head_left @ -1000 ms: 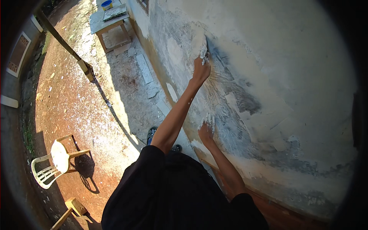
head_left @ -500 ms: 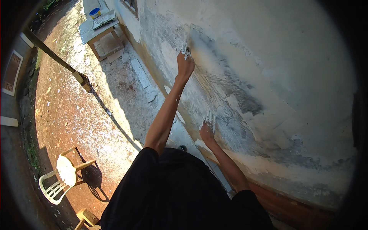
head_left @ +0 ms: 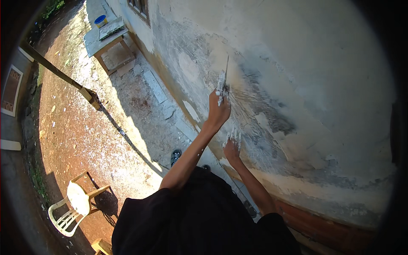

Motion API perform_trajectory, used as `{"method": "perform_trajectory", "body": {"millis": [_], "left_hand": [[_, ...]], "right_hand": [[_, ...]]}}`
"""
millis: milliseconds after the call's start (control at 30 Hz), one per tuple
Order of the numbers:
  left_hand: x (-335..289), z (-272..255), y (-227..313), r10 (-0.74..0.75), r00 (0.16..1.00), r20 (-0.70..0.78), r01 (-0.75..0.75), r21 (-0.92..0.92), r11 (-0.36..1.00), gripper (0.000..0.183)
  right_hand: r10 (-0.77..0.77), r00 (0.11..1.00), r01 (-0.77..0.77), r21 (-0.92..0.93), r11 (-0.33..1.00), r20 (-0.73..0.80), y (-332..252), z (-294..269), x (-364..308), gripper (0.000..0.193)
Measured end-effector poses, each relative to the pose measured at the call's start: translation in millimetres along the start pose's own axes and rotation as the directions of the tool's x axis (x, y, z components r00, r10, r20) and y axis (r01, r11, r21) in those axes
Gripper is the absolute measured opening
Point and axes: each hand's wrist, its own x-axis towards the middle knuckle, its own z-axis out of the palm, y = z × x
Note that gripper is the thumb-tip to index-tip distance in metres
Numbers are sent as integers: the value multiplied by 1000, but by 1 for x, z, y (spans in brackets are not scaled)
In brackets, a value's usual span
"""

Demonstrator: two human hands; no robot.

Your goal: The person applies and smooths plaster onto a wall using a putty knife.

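Note:
My left hand (head_left: 219, 106) is closed around a trowel (head_left: 226, 70), whose thin blade shows nearly edge-on and points up along the wall. White plaster clings to the fingers and the tool's base; the handle is hidden in the grip. Lower and to the right, my right hand (head_left: 232, 147) has its plaster-coated fingers stretched out, close to or against the wall; contact cannot be made out. The wall (head_left: 263, 102) carries rough, scratched grey patches beside smoother pale plaster.
At the far left a wooden table (head_left: 90, 41) bears a board (head_left: 111, 28) and a blue-and-yellow bucket (head_left: 100, 20). A slanted pole (head_left: 59, 70) rises from the yard. A pale plastic chair (head_left: 78, 199) stands at lower left. A barred window (head_left: 139, 9) sits in the wall.
My left hand has come down and to the right with the trowel, whose blade now shows clearly. My right hand has shifted only slightly. A shoe has come into sight beside the left forearm.

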Motion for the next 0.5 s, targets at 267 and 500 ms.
{"method": "perform_trajectory", "body": {"millis": [267, 500], "left_hand": [[111, 11, -16, 156, 967, -201, -165, -26, 986, 9], [29, 2, 38, 308, 951, 32, -295, -207, 933, 16]], "right_hand": [[-15, 996, 6, -101, 995, -82, -24, -18, 3, 54], [196, 968, -216, 118, 969, 159, -31, -21, 3, 55]]}}
